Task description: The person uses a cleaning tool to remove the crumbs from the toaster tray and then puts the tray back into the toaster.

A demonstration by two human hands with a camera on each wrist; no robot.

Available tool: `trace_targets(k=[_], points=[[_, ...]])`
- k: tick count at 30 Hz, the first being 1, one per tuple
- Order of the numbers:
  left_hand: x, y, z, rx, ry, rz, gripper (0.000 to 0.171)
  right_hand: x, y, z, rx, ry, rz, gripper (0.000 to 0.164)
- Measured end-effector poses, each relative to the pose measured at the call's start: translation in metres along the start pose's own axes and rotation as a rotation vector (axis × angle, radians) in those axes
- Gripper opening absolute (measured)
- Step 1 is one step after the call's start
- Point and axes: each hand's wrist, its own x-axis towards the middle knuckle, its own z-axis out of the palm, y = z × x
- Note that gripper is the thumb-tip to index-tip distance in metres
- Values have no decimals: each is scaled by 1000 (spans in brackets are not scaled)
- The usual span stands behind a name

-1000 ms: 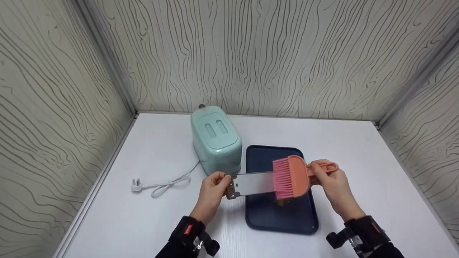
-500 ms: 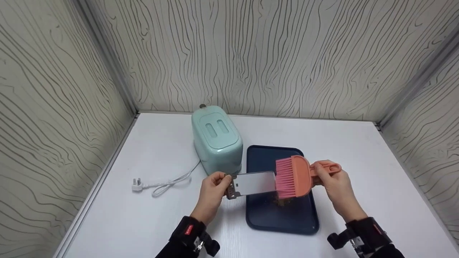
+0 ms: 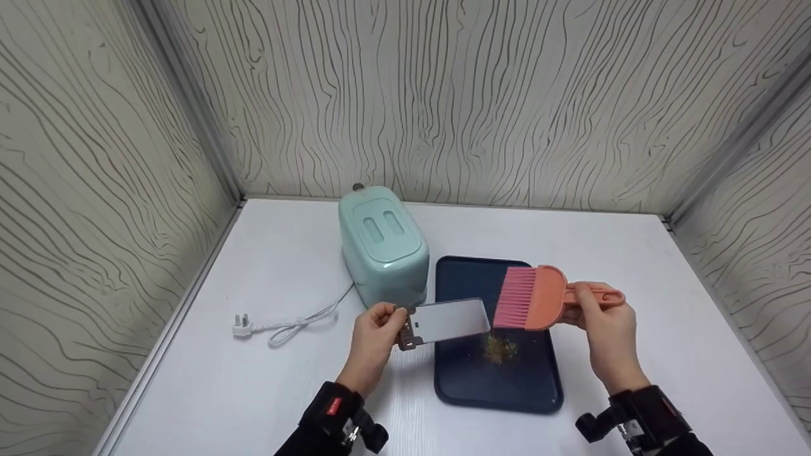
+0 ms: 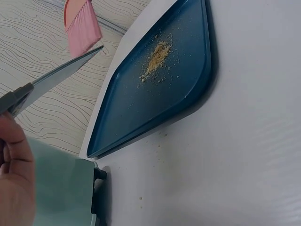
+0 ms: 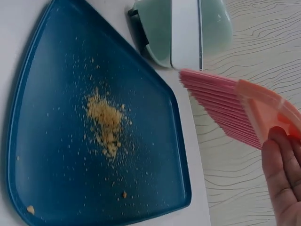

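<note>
My left hand pinches the brown slotted end of a flat metal crumb tray, its plate tilted above the dark blue tray. To the right, my right hand grips the handle of an orange hand brush. Its pink bristles point left, just apart from the plate's far end in the head view. A heap of yellow-brown crumbs lies on the blue tray, with finer bits scattered round it. In the left wrist view, the crumb tray appears nearly edge-on.
A mint-green toaster stands behind my left hand. Its white cord runs left to a three-pin plug. A few crumbs lie on the white table. Wood-patterned walls close in the back and sides.
My right hand has drawn the brush right and slightly up, off the crumb tray. The crumb tray's far end has tilted a little, and more of the crumb heap now shows.
</note>
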Motion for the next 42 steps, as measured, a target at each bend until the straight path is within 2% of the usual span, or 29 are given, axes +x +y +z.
trace_targets(k=[5, 16, 24, 30, 37, 42], points=[[0, -1, 2, -3, 0, 6, 16, -7, 0, 9, 102, 3, -32, 35], [-2, 0, 5, 3, -16, -5, 16, -16, 5, 26, 150, -32, -101, 29], [-3, 2, 6, -24, -46, 2, 16, -19, 10, 25, 106, -30, -58, 34], [-3, 2, 4, -33, -23, -3, 16, -21, 14, 17, 34, -40, -12, 37], [-1, 1, 3, -49, -11, -1, 15, -22, 18, 6, 20, -39, 50, 36], [-1, 0, 2, -38, 6, 9, 15, -23, 18, 0, 20, -37, 63, 35]])
